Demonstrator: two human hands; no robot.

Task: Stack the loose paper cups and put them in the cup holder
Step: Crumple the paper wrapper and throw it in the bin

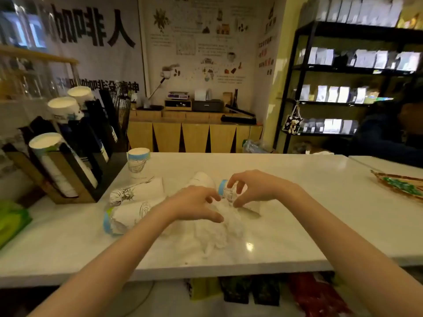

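My right hand [256, 187] pinches a paper cup [226, 191] with a blue rim, held on its side just above the white counter [297, 216]. Spread open right beside that cup, my left hand [196, 203] has its fingertips close to the rim and grips nothing. Two more cups lie on their sides at the left, one [135, 192] with a line drawing and one [124, 217] with a blue rim. A white cup [202, 179] lies behind my hands. One cup [138, 163] stands upright further back. The black cup holder [91, 143] at the left holds several cup stacks.
A crumpled clear plastic wrapper [215, 232] lies on the counter under my hands. A green pack [11, 220] sits at the left edge and a woven tray [400, 184] at the right. A dark shelf unit [343, 88] stands beyond the counter.
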